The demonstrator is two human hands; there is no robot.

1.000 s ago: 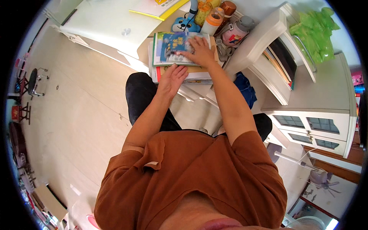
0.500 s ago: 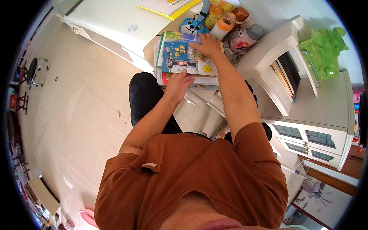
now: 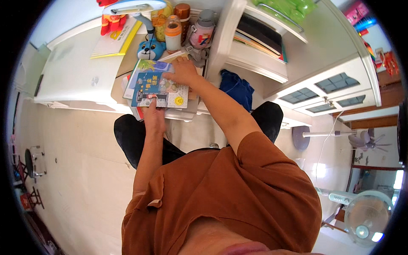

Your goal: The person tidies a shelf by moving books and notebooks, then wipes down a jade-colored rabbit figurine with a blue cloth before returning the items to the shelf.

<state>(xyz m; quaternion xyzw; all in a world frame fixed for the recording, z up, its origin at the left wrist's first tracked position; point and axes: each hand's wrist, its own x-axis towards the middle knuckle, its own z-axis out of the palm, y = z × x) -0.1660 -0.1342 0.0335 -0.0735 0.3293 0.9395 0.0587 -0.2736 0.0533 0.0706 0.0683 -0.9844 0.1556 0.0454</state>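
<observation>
A blue and grey picture book (image 3: 163,95) lies at a slant on top of a stack of books at the desk's front edge. My left hand (image 3: 154,119) grips its near edge with the thumb on the cover, and the other fingers are hidden below. Across the book's upper right corner rests my right hand (image 3: 186,73), thumb stretched over the cover and fingers spread toward the far edge. Under the blue book, another book with a green and purple cover (image 3: 155,66) shows at the top. Lower books in the stack are mostly covered.
Behind the stack stand a blue dog-faced lamp base (image 3: 151,50), an orange-topped bottle (image 3: 173,36), a brown bottle (image 3: 182,19) and a pink bottle (image 3: 201,34). A yellow-edged book (image 3: 117,41) lies farther left. A white shelf (image 3: 238,51) rises at right; dark blue cloth (image 3: 238,89) sits below it.
The view has swung, so the desk and stack appear farther left and turned. My left thumb now reaches onto the book's near edge. My right hand stays at its upper right corner.
</observation>
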